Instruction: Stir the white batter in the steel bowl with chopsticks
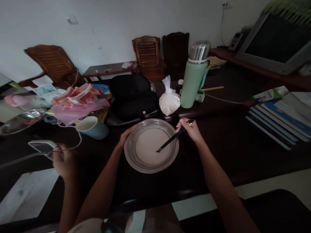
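Note:
A round metal bowl (152,170) rests on the dark table in front of me, with a milky white liquid (148,144) inside. At its left rim, my left hand (125,138) grips the side; part of the fingers is hidden behind the bowl. My right hand (190,128) is closed round a pair of black chopsticks (173,137) with gold bands. Their tips slant down into the liquid. Beyond the bowl sits a knotted clear plastic bag of white powder (169,102), beside a tall green thermos (193,81) with a steel cap.
Another person's hand (65,161) holds a white phone (42,147) with a cable at left. Nearby are a blue cup (94,129), raw meat (76,95) on pink plastic and a metal dish (21,124). An open black case (133,105) lies behind; books (274,126) are stacked at right.

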Motion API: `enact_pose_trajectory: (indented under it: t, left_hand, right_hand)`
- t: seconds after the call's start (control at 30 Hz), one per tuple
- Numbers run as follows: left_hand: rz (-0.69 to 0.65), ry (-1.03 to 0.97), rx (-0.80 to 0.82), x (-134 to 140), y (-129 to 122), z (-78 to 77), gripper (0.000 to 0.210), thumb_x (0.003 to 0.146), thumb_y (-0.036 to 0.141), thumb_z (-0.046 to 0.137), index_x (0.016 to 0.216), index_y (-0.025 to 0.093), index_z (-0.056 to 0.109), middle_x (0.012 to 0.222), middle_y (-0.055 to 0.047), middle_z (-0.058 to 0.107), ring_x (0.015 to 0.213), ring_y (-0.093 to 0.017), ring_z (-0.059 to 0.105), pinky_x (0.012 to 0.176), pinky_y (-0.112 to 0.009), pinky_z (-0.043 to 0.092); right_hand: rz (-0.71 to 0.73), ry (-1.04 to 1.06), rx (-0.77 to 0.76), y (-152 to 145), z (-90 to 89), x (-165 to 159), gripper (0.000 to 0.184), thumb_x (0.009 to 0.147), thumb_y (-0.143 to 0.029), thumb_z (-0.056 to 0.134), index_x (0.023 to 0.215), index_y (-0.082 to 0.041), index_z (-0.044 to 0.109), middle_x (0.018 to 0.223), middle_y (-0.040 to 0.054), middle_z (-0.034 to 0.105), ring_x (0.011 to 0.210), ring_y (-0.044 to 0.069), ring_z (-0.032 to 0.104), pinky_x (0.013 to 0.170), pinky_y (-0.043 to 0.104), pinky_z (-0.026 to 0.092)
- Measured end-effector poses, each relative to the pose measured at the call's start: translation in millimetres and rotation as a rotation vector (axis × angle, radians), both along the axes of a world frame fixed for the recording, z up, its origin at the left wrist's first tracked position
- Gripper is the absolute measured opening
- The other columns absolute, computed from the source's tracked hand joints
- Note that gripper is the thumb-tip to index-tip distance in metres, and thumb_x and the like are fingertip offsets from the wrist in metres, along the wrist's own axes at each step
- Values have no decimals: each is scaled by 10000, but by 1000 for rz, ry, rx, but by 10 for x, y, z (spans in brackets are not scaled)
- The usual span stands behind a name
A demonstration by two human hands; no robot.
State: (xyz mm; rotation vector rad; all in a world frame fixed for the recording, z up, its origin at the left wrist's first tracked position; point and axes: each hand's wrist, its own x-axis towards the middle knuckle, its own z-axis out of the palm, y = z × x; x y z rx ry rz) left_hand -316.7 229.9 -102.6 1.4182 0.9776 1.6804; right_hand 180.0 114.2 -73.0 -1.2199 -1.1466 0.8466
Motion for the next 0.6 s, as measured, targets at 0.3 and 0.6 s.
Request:
enact_pose_trajectory:
  t: [0.3, 0.6]
  left_hand:
    - [48, 159, 58, 158, -86, 135, 341, 941, 549, 426, 982, 328, 683, 1152, 102, 659, 1267, -294, 515, 799, -474, 649]
    - [-104, 47, -38, 212, -132, 161, 304, 921, 575, 460, 999, 379, 678, 1014, 106, 697, 1227, -259, 557, 800, -372, 664]
  right_hand:
    - [53, -10, 18, 44, -21, -49, 416, 777, -611, 626, 766, -201, 696, 673, 31, 753, 673, 191, 708, 714, 315, 533]
    - [83, -8, -24, 1, -22, -29, 445, 808, -618, 591, 701, -193, 667, 607, 33, 728, 569, 168, 671, 592, 278, 501]
